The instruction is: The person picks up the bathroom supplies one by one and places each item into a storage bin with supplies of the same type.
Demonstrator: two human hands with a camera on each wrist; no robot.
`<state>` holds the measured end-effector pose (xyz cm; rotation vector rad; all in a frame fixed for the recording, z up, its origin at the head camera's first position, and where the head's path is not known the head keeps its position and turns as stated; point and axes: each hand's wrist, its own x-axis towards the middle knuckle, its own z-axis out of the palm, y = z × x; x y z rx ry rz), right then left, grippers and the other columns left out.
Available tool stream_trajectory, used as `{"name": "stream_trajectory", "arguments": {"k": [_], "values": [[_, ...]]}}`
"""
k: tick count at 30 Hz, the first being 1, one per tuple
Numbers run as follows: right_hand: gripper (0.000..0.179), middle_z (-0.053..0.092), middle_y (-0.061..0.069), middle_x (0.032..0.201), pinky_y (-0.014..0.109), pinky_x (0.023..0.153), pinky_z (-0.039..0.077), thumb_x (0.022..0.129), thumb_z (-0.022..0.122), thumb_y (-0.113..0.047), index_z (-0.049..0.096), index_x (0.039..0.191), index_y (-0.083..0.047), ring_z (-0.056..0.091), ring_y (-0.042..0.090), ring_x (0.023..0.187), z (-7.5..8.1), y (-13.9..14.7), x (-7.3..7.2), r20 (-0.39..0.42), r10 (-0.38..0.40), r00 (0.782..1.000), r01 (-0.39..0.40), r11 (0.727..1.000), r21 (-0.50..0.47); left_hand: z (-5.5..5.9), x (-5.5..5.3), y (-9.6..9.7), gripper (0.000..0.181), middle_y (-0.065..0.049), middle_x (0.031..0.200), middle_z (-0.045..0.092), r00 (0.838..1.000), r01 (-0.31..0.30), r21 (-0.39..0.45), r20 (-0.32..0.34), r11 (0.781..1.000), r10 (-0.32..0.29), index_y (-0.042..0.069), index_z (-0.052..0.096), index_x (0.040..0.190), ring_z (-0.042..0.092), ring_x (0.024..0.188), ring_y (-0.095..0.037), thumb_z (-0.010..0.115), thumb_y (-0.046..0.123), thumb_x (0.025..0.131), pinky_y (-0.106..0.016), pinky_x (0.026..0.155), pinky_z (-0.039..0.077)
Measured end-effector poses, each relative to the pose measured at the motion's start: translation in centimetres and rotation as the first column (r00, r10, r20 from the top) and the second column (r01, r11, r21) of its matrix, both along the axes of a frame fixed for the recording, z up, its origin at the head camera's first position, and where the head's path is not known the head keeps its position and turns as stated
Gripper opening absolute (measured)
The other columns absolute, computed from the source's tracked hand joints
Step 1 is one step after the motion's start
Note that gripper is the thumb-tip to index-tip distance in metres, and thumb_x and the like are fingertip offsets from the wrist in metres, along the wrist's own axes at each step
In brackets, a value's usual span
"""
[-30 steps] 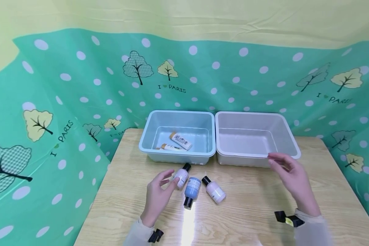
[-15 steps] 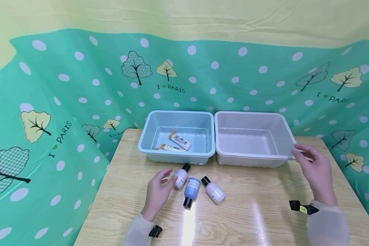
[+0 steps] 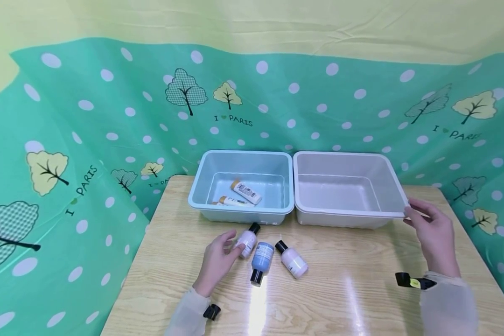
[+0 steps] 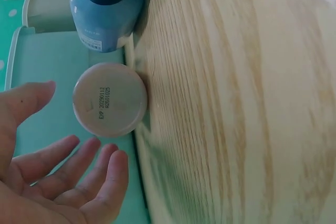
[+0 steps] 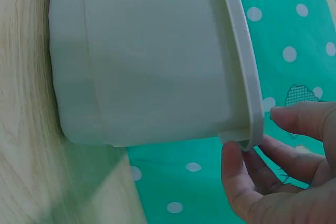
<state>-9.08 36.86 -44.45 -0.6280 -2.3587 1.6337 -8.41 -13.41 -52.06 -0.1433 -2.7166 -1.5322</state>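
My left hand point(image 3: 216, 264) is beside a pale pink bottle point(image 3: 247, 243) with a black cap, lying on the table. In the left wrist view its fingers point(image 4: 102, 174) and thumb are spread loosely near the bottle's round base, holding nothing. A blue bottle point(image 3: 262, 256) and another pale pink bottle point(image 3: 294, 262) lie to the right. My right hand point(image 3: 434, 233) is at the front right corner of the pale grey bin point(image 3: 353, 213). In the right wrist view, fingertips curl under the bin's rim point(image 5: 251, 87), with the thumb on the rim's other side.
A light blue bin point(image 3: 239, 207) stands against the grey one, holding several white tubes point(image 3: 247, 192) with tan caps. A patterned green cloth point(image 3: 277, 116) hangs close behind both bins. The wooden table point(image 3: 340, 289) extends in front.
My right hand has moved right along the grey bin's front rim to its corner, then settled there. My left hand stays beside the pink bottle. The bottles and bins keep their places.
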Motion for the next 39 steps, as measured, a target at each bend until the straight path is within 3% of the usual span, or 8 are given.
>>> {"name": "stream_trajectory", "arguments": {"k": [3, 6, 12, 14, 20, 28, 39], "values": [[0.048, 0.055, 0.0, 0.122, 0.014, 0.073, 0.055, 0.1, 0.064, -0.021, 0.053, 0.142, -0.002, 0.061, 0.006, 0.093, -0.5, 0.3, 0.0, -0.065, -0.007, 0.998, -0.002, 0.989, -0.148, 0.0, -0.2, 0.1, 0.054, -0.02, 0.129, 0.063, 1.0, 0.016, -0.003, 0.021, 1.0, -0.016, -0.003, 0.06, 0.132, 0.066, 0.106, -0.035, 0.078, 0.024, 0.089, -0.037, 0.085, 0.058], [0.05, 0.057, -0.003, 0.117, 0.018, 0.073, 0.057, 0.097, 0.068, -0.018, 0.053, 0.142, -0.001, 0.063, 0.007, 0.093, -0.8, 0.6, 0.0, -0.111, -0.02, 0.994, -0.016, 0.949, -0.313, 0.0, -0.4, 0.2, 0.054, -0.02, 0.127, 0.064, 0.998, 0.026, -0.012, 0.053, 1.0, -0.025, -0.004, 0.06, 0.131, 0.067, 0.104, -0.032, 0.079, 0.024, 0.088, -0.037, 0.084, 0.058], [0.059, 0.058, -0.001, 0.118, 0.026, 0.074, 0.058, 0.091, 0.074, -0.021, 0.053, 0.143, -0.005, 0.066, 0.009, 0.093, -1.2, 0.9, 0.2, -0.1, -0.039, 0.994, -0.014, 0.879, -0.476, -0.5, -0.9, 0.1, 0.058, -0.023, 0.12, 0.066, 0.992, 0.045, -0.024, 0.117, 0.999, -0.042, -0.006, 0.06, 0.128, 0.07, 0.088, -0.023, 0.082, 0.025, 0.085, -0.029, 0.068, 0.059], [0.059, 0.059, 0.0, 0.118, 0.027, 0.075, 0.058, 0.09, 0.076, -0.022, 0.054, 0.142, -0.006, 0.067, 0.009, 0.092, -1.2, 1.0, 0.2, -0.098, -0.046, 0.994, -0.01, 0.863, -0.506, -0.7, -1.0, 0.1, 0.06, -0.023, 0.119, 0.067, 0.989, 0.043, -0.027, 0.144, 0.999, -0.038, -0.007, 0.059, 0.128, 0.07, 0.084, -0.021, 0.083, 0.027, 0.084, -0.027, 0.064, 0.058], [0.055, 0.062, 0.0, 0.118, 0.03, 0.075, 0.059, 0.088, 0.078, -0.019, 0.059, 0.139, -0.01, 0.069, 0.011, 0.091, -1.3, 1.1, 0.3, -0.1, -0.062, 0.993, -0.006, 0.822, -0.57, -1.1, -1.2, 0.0, 0.063, -0.021, 0.115, 0.069, 0.977, 0.027, -0.014, 0.21, 1.0, -0.023, -0.006, 0.061, 0.126, 0.07, 0.092, -0.024, 0.085, 0.031, 0.082, -0.029, 0.072, 0.06], [0.052, 0.064, -0.001, 0.118, 0.033, 0.072, 0.06, 0.087, 0.079, -0.016, 0.063, 0.136, -0.011, 0.071, 0.013, 0.089, -1.7, 1.2, 0.3, -0.107, -0.091, 0.99, 0.005, 0.785, -0.62, -1.0, -1.0, 0.0, 0.059, -0.019, 0.104, 0.071, 0.974, 0.057, -0.006, 0.218, 0.998, -0.054, -0.008, 0.064, 0.119, 0.071, 0.089, -0.025, 0.086, 0.031, 0.08, -0.029, 0.071, 0.06], [0.053, 0.066, -0.003, 0.117, 0.032, 0.071, 0.061, 0.087, 0.08, -0.018, 0.062, 0.137, -0.013, 0.07, 0.013, 0.089, -1.7, 1.0, 0.2, -0.097, -0.103, 0.99, 0.022, 0.789, -0.614, -1.2, -1.2, -0.1, 0.054, -0.011, 0.095, 0.073, 0.969, 0.018, 0.051, 0.244, 0.999, -0.03, -0.006, 0.066, 0.115, 0.07, 0.085, -0.02, 0.086, 0.031, 0.08, -0.029, 0.067, 0.059]]}}
